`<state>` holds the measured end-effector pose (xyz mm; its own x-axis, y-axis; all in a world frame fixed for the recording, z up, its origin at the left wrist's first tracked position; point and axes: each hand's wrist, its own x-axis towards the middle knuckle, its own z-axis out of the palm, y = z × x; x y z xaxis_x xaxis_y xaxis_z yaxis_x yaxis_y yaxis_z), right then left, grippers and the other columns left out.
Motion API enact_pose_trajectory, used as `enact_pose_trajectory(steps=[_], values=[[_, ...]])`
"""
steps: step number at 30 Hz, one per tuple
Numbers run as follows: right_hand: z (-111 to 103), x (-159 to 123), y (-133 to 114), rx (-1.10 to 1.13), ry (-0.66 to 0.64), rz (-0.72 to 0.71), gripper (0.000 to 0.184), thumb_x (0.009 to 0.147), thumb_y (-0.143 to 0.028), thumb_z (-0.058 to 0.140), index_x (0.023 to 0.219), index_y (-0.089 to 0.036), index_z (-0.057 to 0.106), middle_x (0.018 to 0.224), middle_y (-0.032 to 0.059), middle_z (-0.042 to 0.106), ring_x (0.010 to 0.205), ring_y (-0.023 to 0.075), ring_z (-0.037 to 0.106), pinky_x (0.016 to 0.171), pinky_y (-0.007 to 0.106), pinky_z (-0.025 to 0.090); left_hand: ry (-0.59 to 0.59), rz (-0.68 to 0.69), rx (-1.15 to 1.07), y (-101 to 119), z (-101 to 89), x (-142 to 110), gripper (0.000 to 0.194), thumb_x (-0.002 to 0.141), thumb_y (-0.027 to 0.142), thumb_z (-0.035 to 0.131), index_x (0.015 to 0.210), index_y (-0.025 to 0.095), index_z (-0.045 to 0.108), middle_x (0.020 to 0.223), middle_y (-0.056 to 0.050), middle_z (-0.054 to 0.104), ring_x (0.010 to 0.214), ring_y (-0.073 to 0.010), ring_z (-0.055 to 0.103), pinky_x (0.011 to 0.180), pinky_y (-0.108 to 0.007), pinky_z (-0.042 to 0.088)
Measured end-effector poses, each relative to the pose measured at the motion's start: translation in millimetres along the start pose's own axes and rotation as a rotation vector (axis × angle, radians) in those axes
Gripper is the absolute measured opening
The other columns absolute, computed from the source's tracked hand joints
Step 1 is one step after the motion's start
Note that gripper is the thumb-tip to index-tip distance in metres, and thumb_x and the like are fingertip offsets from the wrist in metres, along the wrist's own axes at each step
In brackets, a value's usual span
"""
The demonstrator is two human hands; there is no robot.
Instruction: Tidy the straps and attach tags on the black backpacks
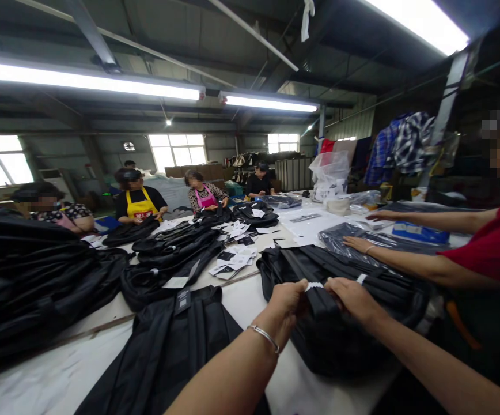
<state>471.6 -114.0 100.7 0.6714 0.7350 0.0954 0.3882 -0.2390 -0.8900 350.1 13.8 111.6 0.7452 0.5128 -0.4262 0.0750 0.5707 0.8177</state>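
Observation:
A black backpack [340, 340] lies in front of me on the white table. Across its strap [321, 305] runs a narrow white band [314, 286]. My left hand [288, 304] is closed, its thumb and fingers pinching the strap at the band's left end. From the other side, my right hand [352, 298] is closed on the same strap, thumb close to the band's right end; its fingertips are partly hidden. A second white band [361, 279] sits on another strap to the right. Left of my forearm lies another black bag [176, 351] with a dark hang tag [182, 301].
Black bags [38, 288] are heaped at left, more bags [176, 248] beyond. Paper cards [235, 259] are scattered mid-table. A co-worker in a red top [492, 248] at right has both hands near plastic-wrapped bags [362, 236]. Several people work across the table.

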Motion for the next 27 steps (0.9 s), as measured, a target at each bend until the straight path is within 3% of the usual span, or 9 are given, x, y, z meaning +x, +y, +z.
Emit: enact_pose_trajectory(steps=[2,4,6,8,11,16,20,25,27], values=[[-11.0,-2.2,3.5,-0.257,0.055,-0.379,0.038,0.083,-0.041,0.056,0.112,-0.018,0.064,0.106,0.0107,0.068,0.094,0.0261,0.066,0.082,0.04,0.055,0.001,-0.005,0.011,9.0,3.8,-1.1,0.019,0.078,0.029,0.066,0.07,0.012,0.062,0.065,-0.006,0.062,0.055,-0.015,0.058,0.056,-0.027,0.045],[-16.3,-4.2,4.7,-0.41,0.08,-0.698,0.059,0.079,-0.032,0.064,0.135,-0.021,0.05,0.136,0.0121,0.053,0.123,0.0296,0.052,0.103,0.044,0.046,0.008,-0.002,0.032,16.4,10.4,-0.3,0.018,0.077,0.028,0.067,0.07,0.012,0.062,0.064,-0.006,0.062,0.055,-0.0156,0.057,0.057,-0.029,0.046],[-17.6,-5.2,1.6,-0.462,0.138,-0.862,0.069,0.079,-0.026,0.065,0.143,-0.021,0.04,0.143,0.0132,0.046,0.131,0.03,0.045,0.108,0.046,0.04,0.017,0.006,0.062,22.8,18.3,2.2,0.017,0.077,0.028,0.067,0.072,0.012,0.063,0.062,-0.005,0.061,0.054,-0.0159,0.056,0.057,-0.03,0.047],[-19.1,-4.9,-5.0,-0.436,0.193,-0.924,0.063,0.08,-0.022,0.064,0.14,-0.021,0.043,0.134,0.0131,0.054,0.125,0.0284,0.051,0.106,0.043,0.043,0.016,0.016,0.095,28.5,24.8,5.0,0.019,0.079,0.03,0.068,0.075,0.012,0.064,0.061,-0.003,0.06,0.053,-0.0149,0.055,0.058,-0.03,0.047],[-28.0,0.5,-14.5,-0.315,0.194,-0.797,0.037,0.08,-0.02,0.062,0.116,-0.02,0.061,0.107,0.0083,0.068,0.101,0.0244,0.064,0.093,0.038,0.05,-0.044,0.014,0.138,36.1,27.3,8.7,0.03,0.083,0.042,0.066,0.079,0.012,0.064,0.063,-0.003,0.06,0.055,-0.0137,0.056,0.059,-0.028,0.048],[-49.7,20.7,-4.4,0.081,0.311,-0.299,0.017,0.066,-0.019,0.067,0.083,-0.018,0.069,0.075,0.0013,0.068,0.075,0.0205,0.06,0.077,0.034,0.053,-0.16,0.011,0.127,34.3,20.4,9.6,0.04,0.09,0.051,0.051,0.089,0.013,0.063,0.084,-0.01,0.067,0.068,-0.0163,0.065,0.062,-0.029,0.053],[-48.1,30.1,15.0,0.264,0.325,-0.213,0.009,0.07,-0.027,0.067,0.079,-0.025,0.065,0.079,0.0037,0.069,0.071,0.0211,0.063,0.071,0.036,0.057,-0.171,0.13,0.198,13.0,29.5,3.9,0.023,0.083,0.027,0.064,0.102,0.015,0.066,0.087,-0.008,0.068,0.067,-0.014,0.063,0.062,-0.026,0.05],[-34.8,27.9,23.6,0.422,0.339,-0.157,0.018,0.069,-0.034,0.068,0.083,-0.023,0.062,0.083,0.0042,0.069,0.077,0.0218,0.067,0.074,0.038,0.059,-0.25,0.515,0.425,-15.0,42.8,8.2,0.043,0.076,0.016,0.067,0.118,0.024,0.067,0.086,-0.001,0.069,0.073,-0.0132,0.061,0.072,-0.023,0.048],[-33.7,24.6,21.9,0.432,0.341,-0.146,0.02,0.067,-0.033,0.071,0.082,-0.022,0.062,0.08,0.0025,0.068,0.074,0.0211,0.066,0.072,0.037,0.058,-0.307,0.56,0.494,-20.0,41.8,10.0,0.046,0.075,0.015,0.067,0.12,0.024,0.066,0.085,-0.002,0.069,0.075,-0.0142,0.061,0.073,-0.024,0.048]])
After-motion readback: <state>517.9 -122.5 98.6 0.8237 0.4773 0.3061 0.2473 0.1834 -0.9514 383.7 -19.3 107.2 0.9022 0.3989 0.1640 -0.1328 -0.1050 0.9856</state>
